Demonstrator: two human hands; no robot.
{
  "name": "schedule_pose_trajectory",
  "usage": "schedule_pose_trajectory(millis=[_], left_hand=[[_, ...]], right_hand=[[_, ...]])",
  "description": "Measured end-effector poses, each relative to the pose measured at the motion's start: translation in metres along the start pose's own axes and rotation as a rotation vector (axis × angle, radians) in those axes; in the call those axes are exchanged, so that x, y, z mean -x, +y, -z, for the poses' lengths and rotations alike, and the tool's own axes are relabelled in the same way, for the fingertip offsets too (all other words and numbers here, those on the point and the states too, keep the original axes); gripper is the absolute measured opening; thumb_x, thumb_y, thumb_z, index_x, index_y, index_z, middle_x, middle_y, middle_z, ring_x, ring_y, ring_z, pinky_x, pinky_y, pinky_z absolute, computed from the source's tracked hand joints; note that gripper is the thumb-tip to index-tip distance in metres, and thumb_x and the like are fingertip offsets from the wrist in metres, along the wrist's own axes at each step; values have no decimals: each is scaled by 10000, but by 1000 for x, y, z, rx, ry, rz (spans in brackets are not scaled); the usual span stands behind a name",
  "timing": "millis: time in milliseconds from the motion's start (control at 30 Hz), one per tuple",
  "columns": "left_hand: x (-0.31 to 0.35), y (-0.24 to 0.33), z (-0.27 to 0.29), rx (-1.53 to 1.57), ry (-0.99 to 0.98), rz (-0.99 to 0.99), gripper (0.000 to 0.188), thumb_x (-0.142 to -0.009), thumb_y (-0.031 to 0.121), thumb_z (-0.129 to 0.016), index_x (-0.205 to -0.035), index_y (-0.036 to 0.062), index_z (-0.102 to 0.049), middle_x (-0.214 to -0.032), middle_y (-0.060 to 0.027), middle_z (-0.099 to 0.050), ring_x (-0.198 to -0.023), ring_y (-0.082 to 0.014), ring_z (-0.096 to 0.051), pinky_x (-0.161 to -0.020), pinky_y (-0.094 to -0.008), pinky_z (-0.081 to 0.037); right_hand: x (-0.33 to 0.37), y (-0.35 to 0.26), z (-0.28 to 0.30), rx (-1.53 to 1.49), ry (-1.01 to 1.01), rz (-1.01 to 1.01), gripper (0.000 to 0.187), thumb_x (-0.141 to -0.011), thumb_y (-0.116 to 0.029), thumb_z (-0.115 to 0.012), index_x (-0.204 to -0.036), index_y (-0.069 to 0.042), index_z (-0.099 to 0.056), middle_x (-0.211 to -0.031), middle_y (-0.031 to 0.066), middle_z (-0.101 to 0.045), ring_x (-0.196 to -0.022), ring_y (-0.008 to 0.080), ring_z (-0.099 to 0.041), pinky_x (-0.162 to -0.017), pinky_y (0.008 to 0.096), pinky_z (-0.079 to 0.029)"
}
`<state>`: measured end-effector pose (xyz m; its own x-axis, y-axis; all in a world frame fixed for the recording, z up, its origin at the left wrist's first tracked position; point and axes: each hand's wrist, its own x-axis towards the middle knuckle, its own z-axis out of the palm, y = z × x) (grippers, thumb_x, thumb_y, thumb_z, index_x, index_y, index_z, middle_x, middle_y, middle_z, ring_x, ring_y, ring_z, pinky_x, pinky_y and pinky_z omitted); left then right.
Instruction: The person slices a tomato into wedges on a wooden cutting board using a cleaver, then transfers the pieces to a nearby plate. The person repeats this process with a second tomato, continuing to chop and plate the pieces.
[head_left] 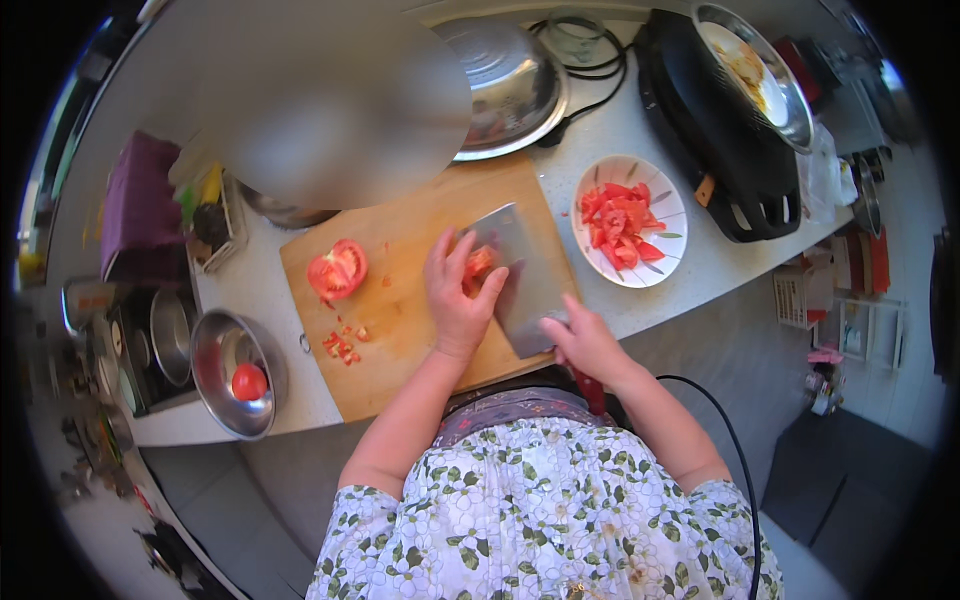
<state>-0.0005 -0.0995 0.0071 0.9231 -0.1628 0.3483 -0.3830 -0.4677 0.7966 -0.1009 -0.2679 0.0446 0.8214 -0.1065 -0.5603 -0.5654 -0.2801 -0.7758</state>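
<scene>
My right hand [587, 345] grips a cleaver [525, 285] with a broad steel blade and a red handle. The blade stands over the right part of a wooden cutting board [400, 350]. Against its left face, my left hand [458, 295] curls its fingers and thumb around cut tomato [479, 263], partly hidden by the hand. A tomato half [338, 268] lies cut side up on the board's left, with small tomato scraps [342, 346] below it. To the right of the board, a white plate [592, 262] holds a heap of tomato chunks [620, 225].
A steel bowl [210, 375] with a whole tomato [249, 381] stands at the counter's left edge. A blurred grey shape [340, 100] covers the far left. Behind the board are a steel lid [515, 85] and a black cable; a black appliance [700, 130] sits at the right.
</scene>
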Motion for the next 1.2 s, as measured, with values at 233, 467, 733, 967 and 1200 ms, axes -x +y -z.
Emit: schedule_pose_trajectory(millis=[233, 467, 733, 967, 1200], left_hand=[[-3, 3, -16, 120, 115, 51, 280, -816, 57, -708, -1081, 35, -622, -1235, -142, -547, -1163, -287, -518, -1007, -361, -400], [-38, 78, -66, 298, -19, -190, 202, -827, 47, -679, -1019, 52, -618, -1171, -140, -543, -1112, -304, -516, -959, -380, -416], [-52, 84, -114, 387, -215, -80, 132, -846, 65, -639, -976, 44, -630, -1165, -150, -556, -1122, -312, -511, -960, -381, -415], [-71, 67, -69, 261, -76, -54, 222, -853, 31, -634, -1074, 38, -615, -1171, -122, -592, -1141, -258, -540, -1006, -350, -396], [-52, 48, 2, 29, -101, -87, 294, -805, 35, -665, -1095, 61, -616, -1149, -121, -603, -1128, -288, -543, -1004, -378, -397]], right_hand=[[-16, -8, -27, 55, -6, 174, 332, -918, -249, -584, -1038, 49, -501, -682, 217, -626, -586, 308, -640, -587, 419, -509], [34, -24, 34, -156, 245, 55, 296, -916, -225, -597, -1072, 6, -498, -693, 194, -631, -542, 248, -629, -538, 375, -491], [67, -11, 103, -27, 758, 137, 209, -920, -167, -595, -957, 11, -493, -715, 143, -658, -493, 185, -600, -484, 312, -469], [71, 4, 116, -293, 754, 161, 168, -932, -140, -584, -992, -2, -509, -694, 52, -612, -481, 86, -514, -451, 252, -417], [48, -26, 92, -346, 517, 225, 176, -917, -113, -598, -1004, 19, -519, -746, 59, -628, -497, 73, -507, -458, 242, -425]])
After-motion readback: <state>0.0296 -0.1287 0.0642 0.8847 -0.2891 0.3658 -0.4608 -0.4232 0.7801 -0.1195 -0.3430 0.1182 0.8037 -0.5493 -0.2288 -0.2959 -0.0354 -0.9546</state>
